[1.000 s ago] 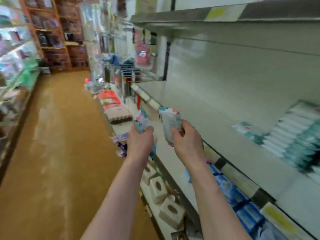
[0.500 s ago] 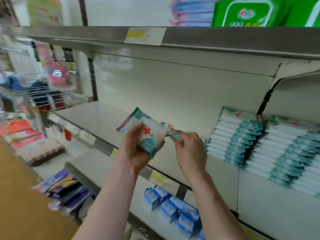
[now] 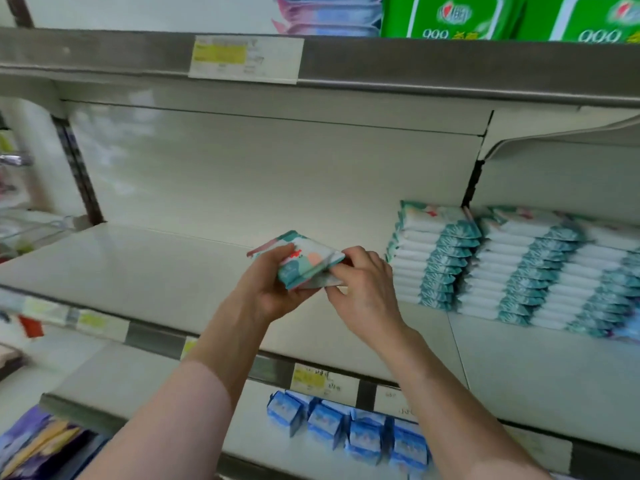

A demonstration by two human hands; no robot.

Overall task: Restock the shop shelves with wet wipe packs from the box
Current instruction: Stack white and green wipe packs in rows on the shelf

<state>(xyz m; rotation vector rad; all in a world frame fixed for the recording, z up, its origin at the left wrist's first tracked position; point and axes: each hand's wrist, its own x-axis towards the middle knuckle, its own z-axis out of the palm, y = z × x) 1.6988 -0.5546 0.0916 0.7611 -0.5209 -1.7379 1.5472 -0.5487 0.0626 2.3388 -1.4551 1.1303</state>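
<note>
My left hand [image 3: 268, 289] grips a small bundle of teal-and-white wet wipe packs [image 3: 300, 263] from below, held over the middle shelf [image 3: 138, 265]. My right hand [image 3: 363, 289] pinches the right end of the same packs. To the right on that shelf stand two stacks of matching packs [image 3: 436, 258], [image 3: 540, 268], lying flat in several layers. The box is out of view.
The top shelf [image 3: 450, 67] carries green wipe packs [image 3: 450, 15] and pink-blue packs [image 3: 325, 15]. Small blue packs [image 3: 346, 427] sit on the lower shelf. Purple packets [image 3: 31, 445] lie at the bottom left. Price labels [image 3: 246, 57] line the shelf edges.
The view swung from the aisle to face the shelf. Both hands brought their separate packs together into one bundle and carried it right, toward the stacks.
</note>
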